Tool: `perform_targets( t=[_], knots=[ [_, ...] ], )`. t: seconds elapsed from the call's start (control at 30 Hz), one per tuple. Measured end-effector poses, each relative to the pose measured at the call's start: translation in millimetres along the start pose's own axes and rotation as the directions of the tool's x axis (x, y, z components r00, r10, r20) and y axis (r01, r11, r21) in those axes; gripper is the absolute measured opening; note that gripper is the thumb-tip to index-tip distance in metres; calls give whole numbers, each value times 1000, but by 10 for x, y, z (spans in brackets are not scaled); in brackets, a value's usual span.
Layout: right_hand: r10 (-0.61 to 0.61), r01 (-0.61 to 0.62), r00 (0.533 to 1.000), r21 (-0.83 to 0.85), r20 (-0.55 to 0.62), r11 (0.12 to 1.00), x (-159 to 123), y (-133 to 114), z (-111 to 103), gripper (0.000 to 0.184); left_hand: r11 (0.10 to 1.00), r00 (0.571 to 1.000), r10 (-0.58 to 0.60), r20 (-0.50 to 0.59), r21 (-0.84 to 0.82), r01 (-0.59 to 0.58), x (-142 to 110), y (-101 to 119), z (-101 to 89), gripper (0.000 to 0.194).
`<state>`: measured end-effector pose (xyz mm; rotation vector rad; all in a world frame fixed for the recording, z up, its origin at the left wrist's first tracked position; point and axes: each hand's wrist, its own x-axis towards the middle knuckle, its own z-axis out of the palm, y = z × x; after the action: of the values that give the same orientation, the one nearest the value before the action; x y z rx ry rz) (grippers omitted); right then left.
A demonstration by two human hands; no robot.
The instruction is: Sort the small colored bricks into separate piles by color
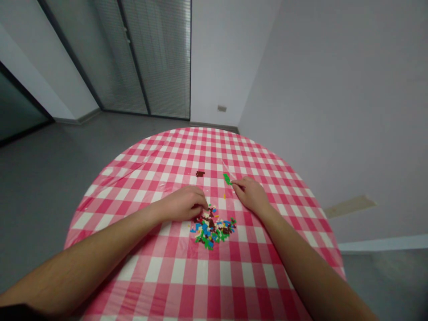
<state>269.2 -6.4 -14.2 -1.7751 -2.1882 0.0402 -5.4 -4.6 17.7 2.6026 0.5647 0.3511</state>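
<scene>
A loose pile of small toy bricks (209,229) in green, blue, brown, white, red and yellow lies on the checked tablecloth. My left hand (185,203) is at the upper left edge of this pile, fingers curled down and closed; what lies between the fingertips is hidden. Beyond the pile on the right, my right hand (252,194) pinches with thumb and forefinger at the near end of a small green brick cluster (227,179). Farther off to the left of that cluster sits a small group of brown bricks (199,174), touched by neither hand.
The round table wears a red-and-white checked cloth (174,281). A single yellow piece (224,196) lies between the pile and the green cluster. Behind the table stand a glass partition with blinds (157,58) and a white wall (227,62) with a socket plate (221,108).
</scene>
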Motion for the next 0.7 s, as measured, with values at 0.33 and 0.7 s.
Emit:
perform_targets(
  t=[0.33,0.7],
  knots=[
    [-110,136,983,184,-146,973,-120,-223,-20,23,989,1000,-13,-4,147,13,12,27,59,16],
    [-218,238,971,383,-97,893,-184,-382,-136,17,995,987,-103,-120,-6,103,42,51,84,8]
  ],
)
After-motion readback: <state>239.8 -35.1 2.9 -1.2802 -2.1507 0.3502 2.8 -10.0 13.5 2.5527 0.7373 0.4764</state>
